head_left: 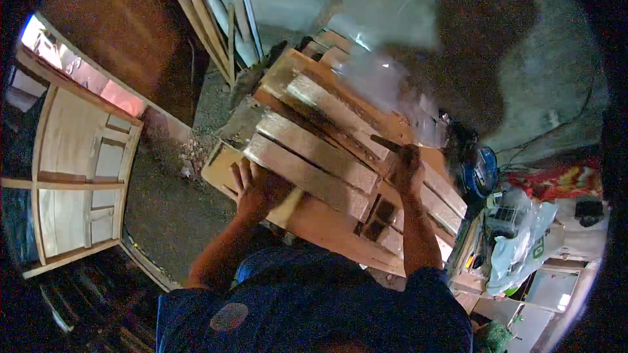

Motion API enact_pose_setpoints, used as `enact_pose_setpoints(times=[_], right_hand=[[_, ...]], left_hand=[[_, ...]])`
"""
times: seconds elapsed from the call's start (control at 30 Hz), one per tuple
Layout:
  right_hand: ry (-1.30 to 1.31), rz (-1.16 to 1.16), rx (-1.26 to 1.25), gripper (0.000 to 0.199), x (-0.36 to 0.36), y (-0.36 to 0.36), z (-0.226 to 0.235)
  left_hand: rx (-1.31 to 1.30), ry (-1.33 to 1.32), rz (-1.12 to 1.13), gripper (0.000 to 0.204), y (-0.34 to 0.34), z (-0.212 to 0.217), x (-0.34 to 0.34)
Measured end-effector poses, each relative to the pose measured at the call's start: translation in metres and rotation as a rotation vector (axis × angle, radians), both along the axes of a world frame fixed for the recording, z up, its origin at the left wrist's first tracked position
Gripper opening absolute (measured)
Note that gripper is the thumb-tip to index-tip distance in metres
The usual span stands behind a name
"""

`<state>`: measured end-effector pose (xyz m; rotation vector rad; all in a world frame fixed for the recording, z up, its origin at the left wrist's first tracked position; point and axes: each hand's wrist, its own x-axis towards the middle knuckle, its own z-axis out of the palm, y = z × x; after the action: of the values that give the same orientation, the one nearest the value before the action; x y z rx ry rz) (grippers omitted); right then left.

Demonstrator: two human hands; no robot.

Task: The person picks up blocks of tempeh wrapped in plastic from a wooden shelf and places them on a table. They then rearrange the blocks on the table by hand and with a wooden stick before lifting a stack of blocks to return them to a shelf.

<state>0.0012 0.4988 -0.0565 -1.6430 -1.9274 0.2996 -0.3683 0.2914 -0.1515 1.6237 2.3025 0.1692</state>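
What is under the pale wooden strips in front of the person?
A brown surface shows along the near side of the pale wooden strips. What lies directly beneath them is covered, so I cannot tell.

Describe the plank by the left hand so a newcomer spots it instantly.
Start at the wooden work surface mid-picture, beyond the dark shirt. Toward its left, a pale plank lies alongside its similar neighbour, on the shirt side. Only this one has the left hand at its left end.
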Motion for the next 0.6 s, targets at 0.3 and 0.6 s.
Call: enact_pose_setpoints(times=[0.3, 0.6], right_hand=[[0.032, -0.062, 0.041, 0.032, 0.019, -0.024, 0.033], [-0.166, -0.119, -0.452, 0.026, -0.072, 0.0, 0.075]], left_hand=[[0.032, 0.07, 0.071, 0.086, -0.005, -0.01, 0.002], [0.029, 0.079, 0.133, 0.091, -0.005, 0.006, 0.001]])
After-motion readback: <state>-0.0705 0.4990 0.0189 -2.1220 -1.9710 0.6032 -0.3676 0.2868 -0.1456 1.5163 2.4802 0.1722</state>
